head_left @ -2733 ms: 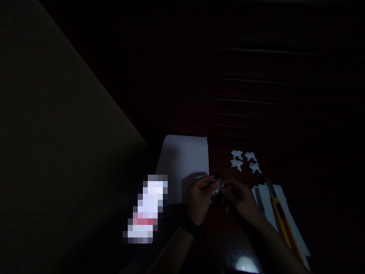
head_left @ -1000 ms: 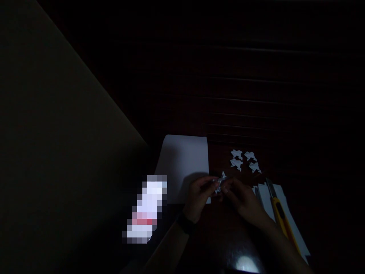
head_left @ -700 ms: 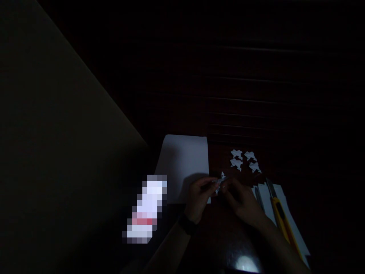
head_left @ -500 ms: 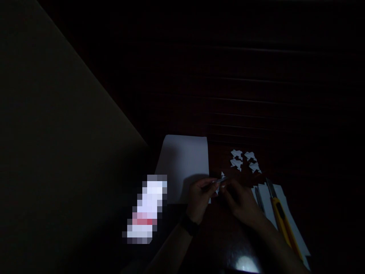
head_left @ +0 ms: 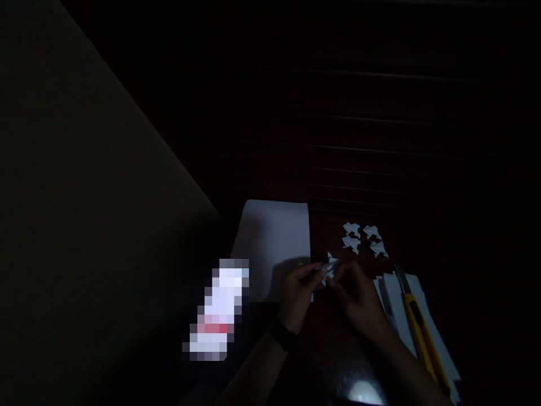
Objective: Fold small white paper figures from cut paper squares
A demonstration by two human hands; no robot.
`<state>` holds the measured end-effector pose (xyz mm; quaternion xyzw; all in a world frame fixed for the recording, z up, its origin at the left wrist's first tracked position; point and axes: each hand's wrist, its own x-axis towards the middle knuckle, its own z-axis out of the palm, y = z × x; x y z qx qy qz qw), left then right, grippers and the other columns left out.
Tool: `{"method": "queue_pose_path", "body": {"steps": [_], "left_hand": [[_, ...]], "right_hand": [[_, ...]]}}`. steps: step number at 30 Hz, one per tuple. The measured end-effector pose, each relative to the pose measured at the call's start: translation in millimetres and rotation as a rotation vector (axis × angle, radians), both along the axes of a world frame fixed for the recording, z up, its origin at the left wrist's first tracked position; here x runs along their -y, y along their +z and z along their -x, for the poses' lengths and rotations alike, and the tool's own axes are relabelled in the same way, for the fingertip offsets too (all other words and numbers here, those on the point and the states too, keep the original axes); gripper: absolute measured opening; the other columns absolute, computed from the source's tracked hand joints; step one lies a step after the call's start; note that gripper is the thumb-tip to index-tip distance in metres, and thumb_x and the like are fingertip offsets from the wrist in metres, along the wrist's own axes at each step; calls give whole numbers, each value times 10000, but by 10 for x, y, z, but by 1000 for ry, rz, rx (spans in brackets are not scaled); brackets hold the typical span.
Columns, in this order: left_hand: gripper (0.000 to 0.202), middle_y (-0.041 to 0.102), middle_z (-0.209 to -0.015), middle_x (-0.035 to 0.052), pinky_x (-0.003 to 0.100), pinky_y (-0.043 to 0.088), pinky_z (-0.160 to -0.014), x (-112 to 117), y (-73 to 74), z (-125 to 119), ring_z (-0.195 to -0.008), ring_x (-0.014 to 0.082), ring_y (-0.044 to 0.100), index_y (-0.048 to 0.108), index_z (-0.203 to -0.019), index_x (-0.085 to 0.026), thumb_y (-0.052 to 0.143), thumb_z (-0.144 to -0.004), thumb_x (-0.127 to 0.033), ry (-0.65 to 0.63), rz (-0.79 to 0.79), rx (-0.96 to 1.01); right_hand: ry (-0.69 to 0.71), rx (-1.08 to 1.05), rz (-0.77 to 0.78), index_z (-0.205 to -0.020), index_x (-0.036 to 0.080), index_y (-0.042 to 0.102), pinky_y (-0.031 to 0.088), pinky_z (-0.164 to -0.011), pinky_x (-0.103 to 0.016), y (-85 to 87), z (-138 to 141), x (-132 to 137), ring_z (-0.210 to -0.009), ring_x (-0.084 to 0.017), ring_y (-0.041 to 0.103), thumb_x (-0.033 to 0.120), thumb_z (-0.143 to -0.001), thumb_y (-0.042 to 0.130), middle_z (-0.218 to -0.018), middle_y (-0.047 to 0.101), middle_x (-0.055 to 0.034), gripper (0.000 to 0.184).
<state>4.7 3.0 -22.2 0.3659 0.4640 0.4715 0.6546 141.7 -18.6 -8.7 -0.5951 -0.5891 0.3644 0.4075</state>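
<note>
A small folded white paper figure (head_left: 331,266) is between my two hands, partly hidden by the fingers. My left hand (head_left: 297,288), with a dark band at the wrist, pinches its left side between thumb and fingers. On the other side, the fingertips of my right hand (head_left: 354,290) are closed at its right edge. Several folded paper figures (head_left: 350,243) of a similar spiky shape lie just beyond the right hand. The dim light hides the finer folds.
A large white paper sheet (head_left: 276,231) lies left of my hands, beside a bright pixelated object (head_left: 220,310). At right, a yellow box cutter (head_left: 418,327) with its blade showing and a pen (head_left: 385,299) rest on white paper strips (head_left: 435,332). A pale wall (head_left: 84,197) slants along the left.
The fingers of my right hand have shifted slightly, and more of the folded paper figure shows between the hands. The left hand keeps its pinch. Other things look the same.
</note>
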Motion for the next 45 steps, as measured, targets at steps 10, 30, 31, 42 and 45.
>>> {"method": "queue_pose_path", "body": {"steps": [10, 30, 31, 42, 45], "left_hand": [[333, 681, -989, 89, 329, 498, -790, 22, -34, -23, -908, 233, 621, 663, -1035, -167, 644, -746, -332, -5, -48, -91], [450, 681, -917, 87, 298, 482, -751, 4, 41, 35, -863, 218, 621, 609, -1125, -179, 689, -697, -290, 1, -55, -67], [468, 682, -905, 85, 299, 484, -745, -5, 45, 48, -856, 217, 624, 598, -1139, -183, 693, -692, -285, -12, -54, -61], [472, 673, -835, 56, 264, 470, -676, -34, 102, 97, -774, 186, 622, 575, -1150, -203, 679, -690, -198, -225, -147, -110], [430, 667, -827, 53, 267, 473, -700, -23, 94, 80, -793, 185, 620, 587, -1130, -197, 658, -706, -184, -230, -197, -167]], "right_hand": [[-76, -60, 23, -818, 219, 447, 442, -561, -254, -73, 2, -4, -629, -151, 576, 292, -833, 548, -740, 556, 7, 125], [-274, -14, -57, -998, 223, 486, 474, -624, -293, 4, -102, -52, -680, -173, 582, 347, -751, 645, -777, 601, -13, 319], [-251, -20, -66, -1045, 226, 487, 480, -682, -319, 15, -147, -79, -766, -192, 590, 342, -726, 669, -867, 611, -35, 385], [78, -269, 110, -1055, 225, 550, 480, -731, -347, -31, -260, -153, -790, -207, 604, 269, -691, 702, -807, 630, -12, 396], [50, -246, 114, -1052, 217, 542, 480, -712, -341, -55, -250, -148, -765, -203, 598, 258, -701, 690, -767, 616, -6, 383]]}}
